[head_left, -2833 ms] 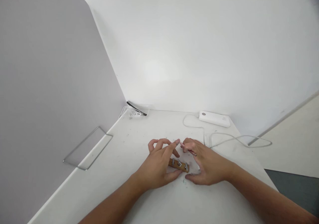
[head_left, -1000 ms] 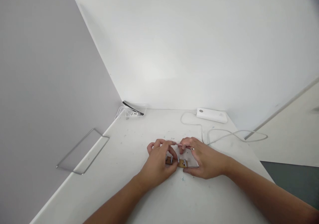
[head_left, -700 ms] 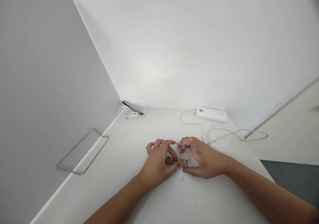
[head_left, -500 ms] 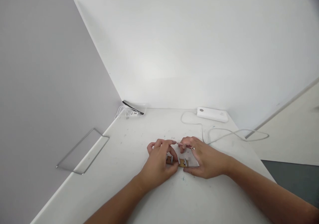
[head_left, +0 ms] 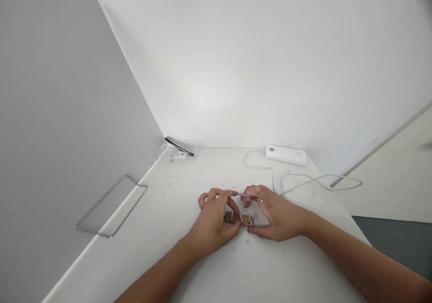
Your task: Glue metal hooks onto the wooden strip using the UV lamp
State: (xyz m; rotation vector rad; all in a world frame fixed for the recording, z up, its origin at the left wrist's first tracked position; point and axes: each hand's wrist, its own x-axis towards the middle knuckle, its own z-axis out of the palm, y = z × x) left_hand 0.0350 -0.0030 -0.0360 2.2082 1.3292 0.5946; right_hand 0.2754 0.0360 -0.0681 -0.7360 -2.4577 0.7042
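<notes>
A short yellow-brown strip [head_left: 247, 221] lies on the white tabletop between my hands, with several small grey pieces standing on it. My left hand [head_left: 214, 220] is closed, thumb and forefinger pinching at the middle grey piece [head_left: 240, 216] and partly hiding the strip. In the curled fingers of my right hand [head_left: 275, 213] is a thin pink stick [head_left: 251, 198] with a pale end; I cannot make out its kind. The right thumb rests at the near edge of the strip's right end. A whitish flat patch shows under the right palm.
A white power bank [head_left: 286, 155] with a looped white cable [head_left: 303, 176] lies at the back right. In the back left corner sits a clear tray [head_left: 192, 144] with a black strip and white cables. A bent metal wire frame [head_left: 124, 211] sticks out at the left panel.
The middle grey piece on the strip stands a little straighter and slightly further left, with my left fingertips at it. My right hand keeps its hold. The view has shifted slightly.
</notes>
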